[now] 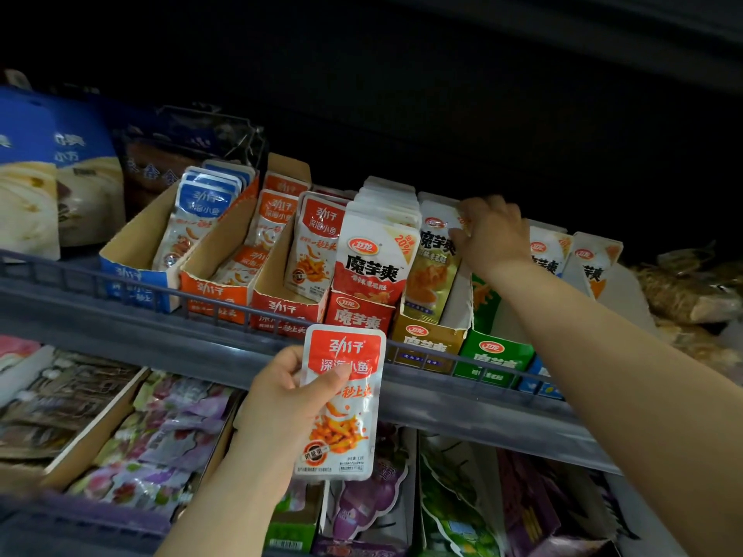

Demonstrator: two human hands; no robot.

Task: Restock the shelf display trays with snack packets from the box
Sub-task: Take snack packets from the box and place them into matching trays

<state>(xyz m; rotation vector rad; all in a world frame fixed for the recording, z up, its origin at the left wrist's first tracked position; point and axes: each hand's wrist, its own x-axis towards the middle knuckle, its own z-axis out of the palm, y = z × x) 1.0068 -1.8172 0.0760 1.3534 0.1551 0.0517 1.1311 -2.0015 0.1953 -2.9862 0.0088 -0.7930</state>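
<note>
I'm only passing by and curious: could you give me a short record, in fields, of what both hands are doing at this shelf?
Left hand: holds a red packet in front of the shelf rail
Right hand: reaches to white packets in the gold tray; grip unclear
Matching tray: red tray, partly filled

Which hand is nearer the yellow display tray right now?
Right. The right hand pinches the top of a white packet standing in the yellow tray. The left hand is lower and further left, before the shelf rail, holding a red packet.
</note>
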